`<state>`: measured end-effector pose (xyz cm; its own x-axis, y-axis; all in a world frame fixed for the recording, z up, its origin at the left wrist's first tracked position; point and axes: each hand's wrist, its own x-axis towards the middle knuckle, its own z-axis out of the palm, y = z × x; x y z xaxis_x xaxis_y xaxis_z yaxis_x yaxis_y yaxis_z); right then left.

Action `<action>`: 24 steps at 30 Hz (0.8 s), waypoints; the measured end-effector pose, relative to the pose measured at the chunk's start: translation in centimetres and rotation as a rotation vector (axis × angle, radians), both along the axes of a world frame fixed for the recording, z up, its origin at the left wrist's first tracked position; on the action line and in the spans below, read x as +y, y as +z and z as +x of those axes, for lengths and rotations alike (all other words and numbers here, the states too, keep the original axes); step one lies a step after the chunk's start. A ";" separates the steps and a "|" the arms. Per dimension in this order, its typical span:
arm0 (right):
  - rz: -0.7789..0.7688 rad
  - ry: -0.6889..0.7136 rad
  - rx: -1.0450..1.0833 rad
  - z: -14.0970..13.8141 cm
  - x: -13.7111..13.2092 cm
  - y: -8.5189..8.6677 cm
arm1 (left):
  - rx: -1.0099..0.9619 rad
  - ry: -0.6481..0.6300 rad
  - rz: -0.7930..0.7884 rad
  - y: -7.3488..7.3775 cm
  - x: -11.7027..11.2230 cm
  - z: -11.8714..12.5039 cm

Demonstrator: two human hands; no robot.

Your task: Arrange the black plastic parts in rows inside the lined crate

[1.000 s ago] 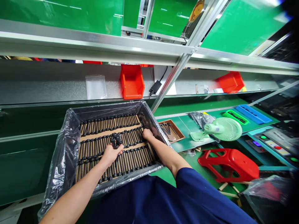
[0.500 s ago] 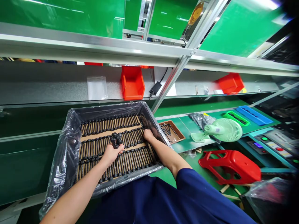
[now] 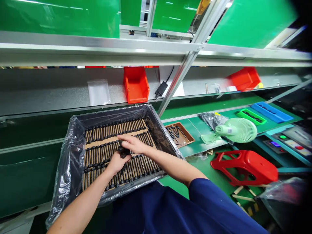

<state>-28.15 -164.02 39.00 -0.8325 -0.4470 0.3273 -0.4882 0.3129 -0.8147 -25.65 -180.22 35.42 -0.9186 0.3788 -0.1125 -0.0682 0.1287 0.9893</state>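
Observation:
My left hand [image 3: 118, 161] is closed around a bunch of black bolt-like rods [image 3: 123, 151], their thick round ends standing up out of the fist. Over the top of that bunch lies my right hand [image 3: 133, 144], fingers stretched out to the left and the palm side hidden. Both hands are above a dark tray [image 3: 161, 136] lined with clear plastic film. Inside it, more of these rods [image 3: 114, 128] lie side by side in three rows on brown cardboard. The hands and forearms cover part of the middle and front rows.
Right of the tray, a small brown box [image 3: 186, 134] holds several loose dark rods. Beyond it stand a green fan [image 3: 240, 130] and a red stool [image 3: 253, 165]. Behind the tray, a shelf carries a red bin [image 3: 136, 89] and a black adapter [image 3: 161, 88]. A metal post [image 3: 179, 76] rises there.
My right hand has come left from the right end of the middle row onto the bunch in my left hand. The left hand stays nearly in place, and the view has shifted slightly.

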 end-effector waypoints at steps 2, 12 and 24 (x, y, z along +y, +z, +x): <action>0.087 0.022 0.102 1.2 -1.5 0.9 | 0.016 0.037 0.039 0.4 0.0 0.3; 0.017 -0.238 0.272 6.9 4.3 6.0 | 0.039 -0.173 0.002 6.9 4.4 1.1; -0.669 -1.133 -0.050 23.0 32.2 -3.2 | -0.044 -0.080 0.404 11.7 29.9 3.3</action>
<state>-5.11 -131.86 35.79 -0.6535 0.7378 0.1693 -0.1888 0.0578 -0.9803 -22.33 -150.31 47.09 -0.8821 0.4705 0.0216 -0.1167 -0.2628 0.9578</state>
